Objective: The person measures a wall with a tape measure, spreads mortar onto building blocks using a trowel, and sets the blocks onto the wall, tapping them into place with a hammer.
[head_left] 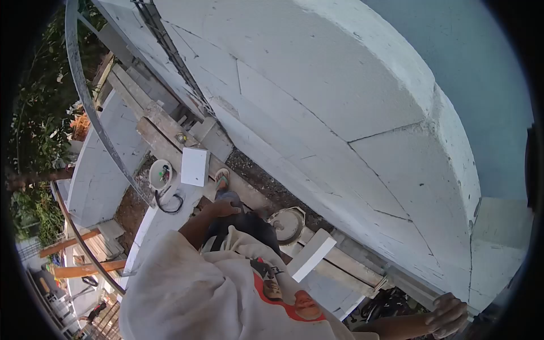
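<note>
White blockwork wall (317,107) is filling the right; the right hand (449,314) is hanging by its near end, the left hand (224,208) resting on a knee (229,196); whether fingers are gripping, I cannot tell.

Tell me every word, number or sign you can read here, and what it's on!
There are none I can read.
Shirt print: a colourful picture; no readable letters.
White block wall: joint lines and marks, no readable writing.
White bucket: no readable label.
Things in the far background: too small and blurred to tell.
</note>
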Demonstrator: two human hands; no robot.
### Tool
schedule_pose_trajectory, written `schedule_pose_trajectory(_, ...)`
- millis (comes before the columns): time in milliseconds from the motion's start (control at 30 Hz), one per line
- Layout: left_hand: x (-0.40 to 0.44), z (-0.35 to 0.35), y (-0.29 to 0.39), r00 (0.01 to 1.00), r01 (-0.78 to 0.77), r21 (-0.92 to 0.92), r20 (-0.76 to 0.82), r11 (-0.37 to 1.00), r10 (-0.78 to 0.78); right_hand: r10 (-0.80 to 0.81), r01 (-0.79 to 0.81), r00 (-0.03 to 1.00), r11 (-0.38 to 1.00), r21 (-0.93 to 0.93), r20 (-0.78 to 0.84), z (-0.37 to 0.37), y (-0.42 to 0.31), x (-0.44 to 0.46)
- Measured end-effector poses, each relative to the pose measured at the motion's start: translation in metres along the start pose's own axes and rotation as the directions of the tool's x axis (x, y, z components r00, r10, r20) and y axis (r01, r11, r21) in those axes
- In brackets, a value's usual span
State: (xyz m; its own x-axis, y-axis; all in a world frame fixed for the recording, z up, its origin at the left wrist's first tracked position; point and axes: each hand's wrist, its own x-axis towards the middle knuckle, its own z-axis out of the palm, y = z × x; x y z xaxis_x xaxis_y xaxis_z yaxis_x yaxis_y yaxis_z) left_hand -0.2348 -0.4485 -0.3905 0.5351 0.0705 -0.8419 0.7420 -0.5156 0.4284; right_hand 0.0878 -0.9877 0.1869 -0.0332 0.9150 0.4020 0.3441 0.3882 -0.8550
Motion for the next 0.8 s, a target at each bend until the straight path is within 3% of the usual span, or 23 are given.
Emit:
schedule_pose_trajectory(33, 0.005, 0.002, 0.001, 0.999, 0.025, -0.029, 0.031, 0.999, -0.024, 0.168, -0.140, 0.954, 0.982, 0.123, -0.250, 0.061, 0.074, 0.041)
schedule_pose_trajectory(67, 0.015, 0.013, -0.007, 0.996, 0.086, 0.008, 0.012, 0.996, -0.086, 0.320, -0.192, 0.819, 0.936, 0.296, -0.477, 0.123, 0.148, 0.082)
schedule_pose_trajectory(100, 0.027, 0.020, -0.014, 0.991, 0.134, 0.052, -0.006, 0.990, -0.134, 0.674, -0.342, 0.508, 0.730, 0.592, -0.537, 0.161, 0.210, 0.079)
schedule_pose_trajectory(133, 0.029, 0.024, -0.020, 0.988, 0.155, 0.008, -0.010, 0.988, -0.155, 0.918, -0.509, 0.183, 0.394, 0.765, -0.351, 0.191, 0.275, 0.066)
schedule_pose_trajectory(167, 0.031, 0.029, -0.027, 0.985, 0.168, -0.042, -0.022, 0.985, -0.169, 0.980, -0.632, 0.021, 0.168, 0.757, -0.199, 0.224, 0.335, 0.076)
schedule_pose_trajectory(200, 0.036, 0.032, -0.034, 0.983, 0.179, -0.091, -0.036, 0.980, -0.182, 0.990, -0.778, -0.092, -0.003, 0.628, -0.110, 0.259, 0.382, 0.078)
schedule_pose_trajectory(233, 0.040, 0.031, -0.041, 0.979, 0.190, -0.131, -0.043, 0.973, -0.197, 0.999, -0.842, -0.039, -0.029, 0.539, -0.007, 0.294, 0.432, 0.057)
schedule_pose_trajectory(300, 0.043, 0.044, -0.054, 0.951, 0.238, -0.155, -0.163, 0.959, -0.262, 0.975, -0.921, -0.072, -0.147, 0.362, 0.213, 0.341, 0.496, 0.054)
schedule_pose_trajectory(333, 0.046, 0.052, -0.060, 0.949, 0.250, -0.184, -0.151, 0.951, -0.278, 0.969, -0.929, -0.083, -0.159, 0.335, 0.231, 0.354, 0.530, 0.054)
schedule_pose_trajectory(400, 0.057, 0.062, -0.079, 0.904, 0.318, -0.244, -0.214, 0.916, -0.370, 0.926, -0.993, 0.019, -0.027, 0.117, 0.377, 0.385, 0.595, 0.065)
schedule_pose_trajectory(500, 0.057, 0.064, -0.104, 0.873, 0.335, -0.301, -0.259, 0.893, -0.414, 0.897, -0.993, 0.049, -0.003, 0.117, 0.440, 0.400, 0.712, 0.127)
schedule_pose_trajectory(533, 0.058, 0.058, -0.113, 0.871, 0.352, -0.313, -0.236, 0.882, -0.431, 0.922, -0.999, 0.030, 0.010, 0.053, 0.387, 0.407, 0.767, 0.137)
schedule_pose_trajectory(600, 0.058, 0.058, -0.124, 0.812, 0.321, -0.426, -0.336, 0.846, -0.477, 0.965, -1.000, 0.008, 0.010, -0.003, 0.261, 0.429, 0.854, 0.192)
schedule_pose_trajectory(633, 0.061, 0.064, -0.131, 0.813, 0.350, -0.448, -0.291, 0.823, -0.504, 0.967, -0.993, 0.122, 0.118, 0.029, 0.222, 0.446, 0.918, 0.196)
schedule_pose_trajectory(700, 0.070, 0.073, -0.148, 0.726, 0.248, -0.541, -0.446, 0.804, -0.524, 0.975, -0.982, 0.173, 0.160, 0.097, 0.142, 0.480, 1.009, 0.250)
schedule_pose_trajectory(800, 0.075, 0.061, -0.167, 0.732, 0.285, -0.600, -0.367, 0.747, -0.574, 0.931, -0.939, 0.342, 0.342, 0.024, 0.126, 0.540, 1.140, 0.320)
